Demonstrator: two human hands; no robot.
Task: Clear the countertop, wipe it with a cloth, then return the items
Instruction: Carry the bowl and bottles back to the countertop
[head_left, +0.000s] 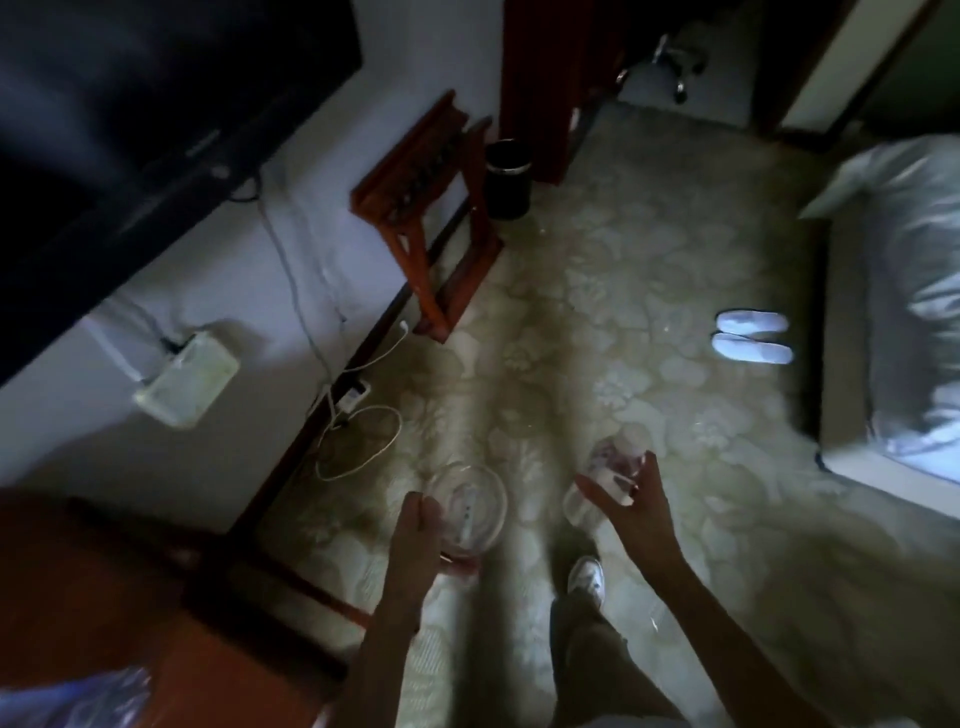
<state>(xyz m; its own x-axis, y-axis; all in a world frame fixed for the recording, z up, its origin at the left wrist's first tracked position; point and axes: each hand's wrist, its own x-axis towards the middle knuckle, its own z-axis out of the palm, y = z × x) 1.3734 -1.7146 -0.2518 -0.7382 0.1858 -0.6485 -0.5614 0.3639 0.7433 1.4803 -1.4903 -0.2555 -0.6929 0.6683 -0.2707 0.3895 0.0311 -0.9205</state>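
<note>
I am standing over a patterned carpet in a dim room. My left hand (415, 530) is closed on the rim of a round clear glass dish (470, 506), held flat at waist height. My right hand (631, 501) grips clear glass items (610, 467), blurred, that look like one or two tumblers; I cannot tell exactly what they are. The corner of a reddish wooden countertop (93, 597) lies at the lower left, behind and below my left arm. A bit of crinkled clear plastic (78, 696) rests on it at the bottom edge.
A black TV (130, 104) hangs on the white wall, with a white box (187, 379) and loose cables (358, 441) below. A wooden luggage rack (426, 208) and a black bin (508, 179) stand ahead. A bed (904, 322) with white slippers (753, 340) beside it lies right.
</note>
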